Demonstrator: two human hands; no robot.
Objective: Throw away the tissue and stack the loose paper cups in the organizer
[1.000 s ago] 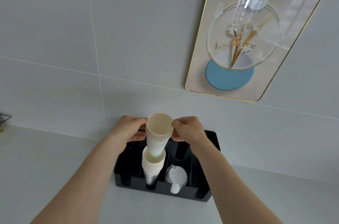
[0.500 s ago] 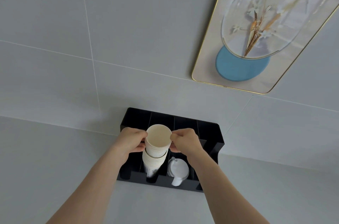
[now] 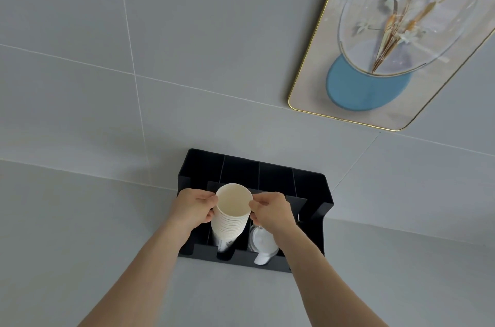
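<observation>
A black organizer (image 3: 316, 187) with several slots stands on the grey counter against the tiled wall. A stack of white paper cups (image 3: 229, 225) stands in its second front slot from the left. My left hand (image 3: 194, 207) pinches the rim of the top cup (image 3: 233, 199) on its left side. My right hand (image 3: 272, 210) pinches the same rim on its right side. The top cup sits nested in the stack. No tissue is in view.
White plastic lids (image 3: 261, 245) fill the slot to the right of the cups. A gold-framed picture (image 3: 396, 40) of a vase hangs on the wall at the upper right. The grey counter (image 3: 67, 246) spreads around the organizer.
Both hands have lowered the held cups down onto the stack in the organizer, so they now sit nested. The camera has tilted, showing more of the organizer's back slots.
</observation>
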